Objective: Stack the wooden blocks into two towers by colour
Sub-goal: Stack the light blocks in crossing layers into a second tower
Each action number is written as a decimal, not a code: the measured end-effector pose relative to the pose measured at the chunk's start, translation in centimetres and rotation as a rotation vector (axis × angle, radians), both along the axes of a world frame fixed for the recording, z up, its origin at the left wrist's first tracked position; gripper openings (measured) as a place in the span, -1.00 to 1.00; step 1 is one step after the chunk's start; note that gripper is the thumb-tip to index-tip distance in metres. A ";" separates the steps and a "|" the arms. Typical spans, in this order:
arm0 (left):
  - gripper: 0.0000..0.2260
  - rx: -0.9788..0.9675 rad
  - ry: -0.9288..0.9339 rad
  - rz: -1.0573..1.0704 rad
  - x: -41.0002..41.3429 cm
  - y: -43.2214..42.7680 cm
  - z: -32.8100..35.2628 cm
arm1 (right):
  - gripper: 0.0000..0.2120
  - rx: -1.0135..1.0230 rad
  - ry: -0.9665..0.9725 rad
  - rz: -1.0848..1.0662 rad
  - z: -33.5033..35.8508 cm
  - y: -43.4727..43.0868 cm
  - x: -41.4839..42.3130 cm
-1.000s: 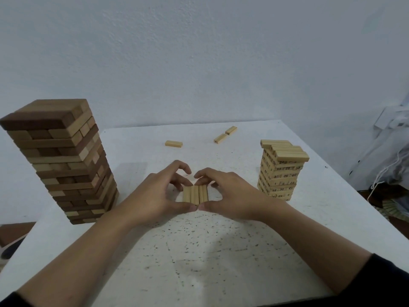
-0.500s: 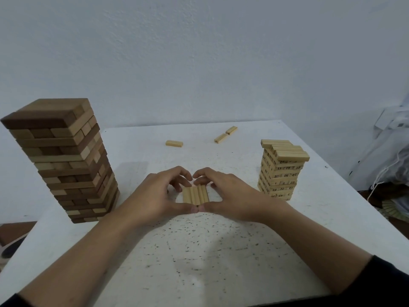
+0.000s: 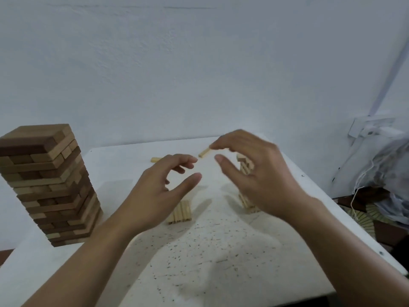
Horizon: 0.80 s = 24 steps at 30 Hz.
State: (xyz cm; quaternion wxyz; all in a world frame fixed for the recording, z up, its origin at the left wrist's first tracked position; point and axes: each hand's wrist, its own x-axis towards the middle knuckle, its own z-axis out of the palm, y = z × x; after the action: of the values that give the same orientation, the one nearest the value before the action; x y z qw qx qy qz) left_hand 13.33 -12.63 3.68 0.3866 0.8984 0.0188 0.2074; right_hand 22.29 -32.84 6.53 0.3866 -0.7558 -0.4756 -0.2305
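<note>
Tabletop (image 3: pixel 221 273): white and speckled, it carries everything. A bump from your forearms would shake both towers at once.
Brown tower (image 3: pixel 48 185): tall, at your left near the tabletop's edge. Its layers are uneven, with some block ends standing proud. Your left forearm passes near it, and a careless sweep outward could, I judge, topple it.
Pale tower (image 3: pixel 244 165): shorter, at your right, mostly hidden behind your right hand. You are working half blind there, so a knuckle could knock off its top layers.
Right grip (image 3: pixel 261 173): raised above the tabletop and released, fingers curved, holding nothing.
Left grip (image 3: pixel 155 196): also raised and released, thumb and fingers apart, empty.
Row of three pale blocks (image 3: pixel 180 211): flat on the tabletop, side by side, below and between your hands. If you lift them as a set with uneven squeeze, the middle one may drop out.
Loose pale blocks (image 3: pixel 204 152): these lie on the far side. One looks close to your right index fingertip but seems to lie behind it, not pinched. A hasty reach could push it off the back.
</note>
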 end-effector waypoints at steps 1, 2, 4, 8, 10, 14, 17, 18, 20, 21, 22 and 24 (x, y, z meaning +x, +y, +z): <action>-0.62 -0.008 -0.010 0.003 0.5 -1.1 0.3 | -0.83 0.021 -0.016 -0.036 0.4 -0.9 0.6; -0.56 -0.026 -0.011 0.010 0.9 -2.1 0.4 | -0.83 0.038 -0.011 -0.075 0.6 -1.8 1.2; -0.47 -0.071 0.014 0.015 1.6 -3.9 0.5 | -0.82 0.063 0.075 -0.152 0.5 -3.5 2.2; -0.34 -0.065 0.098 0.000 3.0 -7.5 -0.7 | -0.58 0.042 0.357 -0.256 -1.7 -6.1 3.7; -0.28 -0.067 0.115 -0.001 3.6 -8.9 -1.4 | -0.46 0.003 0.476 -0.226 -3.1 -6.9 4.1; -0.23 -0.096 0.107 -0.028 4.6 -11.0 -1.8 | -0.34 -0.065 0.633 -0.125 -4.5 -7.6 4.2; -0.24 -0.106 0.099 -0.013 4.9 -11.5 -2.1 | -0.32 -0.062 0.676 -0.106 -5.0 -7.6 4.3; -0.24 -0.109 0.097 -0.005 4.9 -11.6 -2.1 | -0.32 -0.056 0.681 -0.096 -5.1 -7.6 4.3; -0.25 -0.133 0.088 0.004 5.0 -11.6 -2.3 | -0.32 -0.040 0.690 -0.079 -5.3 -7.6 4.5; -0.26 -0.147 0.080 0.008 5.1 -11.5 -2.4 | -0.32 -0.037 0.694 -0.074 -5.5 -7.6 4.6; -0.28 -0.153 0.071 0.011 5.1 -11.5 -2.6 | -0.33 -0.036 0.696 -0.072 -5.6 -7.6 4.6; -0.28 -0.149 0.058 0.013 5.2 -11.3 -2.9 | -0.33 -0.032 0.692 -0.063 -5.8 -7.6 4.8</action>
State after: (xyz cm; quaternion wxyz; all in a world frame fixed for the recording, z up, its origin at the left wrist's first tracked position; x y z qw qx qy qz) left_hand 18.54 -23.98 0.83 0.4504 0.8726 0.0510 0.1819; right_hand 27.05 -40.41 0.78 0.5056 -0.8095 -0.2962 0.0354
